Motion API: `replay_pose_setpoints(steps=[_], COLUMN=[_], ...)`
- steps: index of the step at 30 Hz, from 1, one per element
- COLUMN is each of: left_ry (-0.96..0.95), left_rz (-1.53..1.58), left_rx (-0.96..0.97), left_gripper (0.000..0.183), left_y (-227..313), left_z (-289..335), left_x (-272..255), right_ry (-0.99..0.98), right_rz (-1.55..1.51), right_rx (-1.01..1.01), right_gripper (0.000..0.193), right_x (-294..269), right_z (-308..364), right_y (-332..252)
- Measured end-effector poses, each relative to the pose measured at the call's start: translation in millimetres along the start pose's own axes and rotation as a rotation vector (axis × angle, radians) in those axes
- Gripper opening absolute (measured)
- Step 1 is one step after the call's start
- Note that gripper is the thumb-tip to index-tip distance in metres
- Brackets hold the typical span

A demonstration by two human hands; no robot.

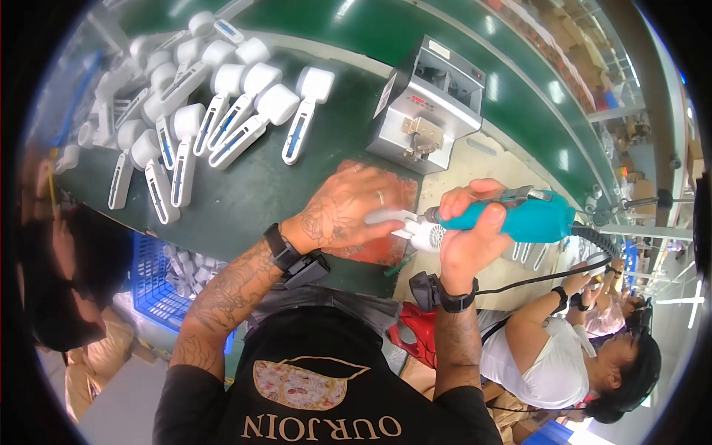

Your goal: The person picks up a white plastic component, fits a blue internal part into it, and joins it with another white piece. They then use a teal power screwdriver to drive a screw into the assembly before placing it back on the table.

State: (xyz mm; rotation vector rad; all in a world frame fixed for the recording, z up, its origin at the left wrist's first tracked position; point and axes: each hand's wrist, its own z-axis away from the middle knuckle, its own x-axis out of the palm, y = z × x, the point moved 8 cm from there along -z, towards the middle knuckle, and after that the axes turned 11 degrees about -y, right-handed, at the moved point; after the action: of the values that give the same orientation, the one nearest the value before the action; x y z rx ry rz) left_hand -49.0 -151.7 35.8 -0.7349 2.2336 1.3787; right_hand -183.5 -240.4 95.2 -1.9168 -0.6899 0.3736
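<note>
My left hand (347, 210) rests over a reddish-brown pad (363, 251), its fingers closed on a white plastic part. That part seems to belong to a small white device (428, 236) with a round slotted grille, lying between my hands. My right hand (475, 236) grips a teal electric screwdriver (535, 217), held sideways with its tip pointing left at the white device. The meeting point of tip and device is partly covered by fingers, so I cannot tell whether they touch. Part of the device also lies against my right palm.
Many white handheld devices (239, 141) with round heads lie on the green table (245, 196) at left. A grey screw feeder (426, 107) stands beyond my hands. A blue basket (152, 285) of white parts sits below the table edge. A cable (549, 279) trails right, near a co-worker (549, 356).
</note>
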Motion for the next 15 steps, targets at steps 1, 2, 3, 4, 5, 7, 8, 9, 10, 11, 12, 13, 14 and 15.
replay_pose_setpoints(steps=[1,2,3,4,5,7,8,9,10,11,12,13,14,15], left_ry=[0.000,-0.002,-0.018,-0.032,-0.032,0.008,0.008,0.003,-0.001,-0.002,0.000,0.002,0.002,0.001], left_rz=[0.022,0.022,0.007,-0.012,-0.016,-0.058,-0.062,-0.086,-0.106,-0.107,-0.119,-0.132,-0.133,-0.148], left_rx=[0.001,0.001,-0.002,-0.007,-0.009,0.045,0.042,0.053,0.066,0.065,0.075,0.084,0.084,0.090], left_gripper=[0.019,0.019,0.019,0.020,0.020,0.020,0.020,0.020,0.021,0.021,0.020,0.019,0.019,0.017], left_y=[-0.9,-1.0,-1.0,-1.6,-1.5,4.9,4.6,5.5,7.0,7.4,9.0,10.5,11.1,12.6], left_z=[0.0,0.5,1.0,1.4,1.6,2.4,2.8,3.4,3.4,3.4,3.3,3.6,3.8,4.0], left_x=[0.0,0.2,1.5,1.8,1.7,-0.7,-0.8,-0.7,0.4,0.5,0.3,-0.2,-0.7,-1.0], right_ry=[0.009,0.018,0.020,0.030,0.040,0.036,0.033,0.032,0.022,0.013,0.013,0.006,0.000,0.000], right_rz=[0.005,0.009,0.008,-0.017,-0.043,-0.068,-0.088,-0.093,-0.107,-0.121,-0.122,-0.123,-0.123,-0.124], right_rx=[-0.022,-0.044,-0.043,-0.036,-0.029,-0.024,-0.020,-0.020,-0.021,-0.023,-0.023,-0.015,-0.008,-0.008], right_gripper=[0.056,0.056,0.056,0.057,0.058,0.059,0.061,0.061,0.062,0.062,0.062,0.063,0.063,0.063], right_x=[-0.3,-0.4,0.0,0.7,1.7,5.7,8.3,11.6,14.8,17.7,19.6,22.0,23.5,23.4], right_z=[-0.3,0.1,1.3,1.7,2.2,3.8,4.2,4.2,4.7,5.0,5.4,5.4,5.3,5.3], right_y=[-0.9,-2.2,-2.6,-1.8,-1.1,-1.8,-1.7,-1.7,-2.2,-2.5,-2.9,-2.7,-2.4,-2.3])
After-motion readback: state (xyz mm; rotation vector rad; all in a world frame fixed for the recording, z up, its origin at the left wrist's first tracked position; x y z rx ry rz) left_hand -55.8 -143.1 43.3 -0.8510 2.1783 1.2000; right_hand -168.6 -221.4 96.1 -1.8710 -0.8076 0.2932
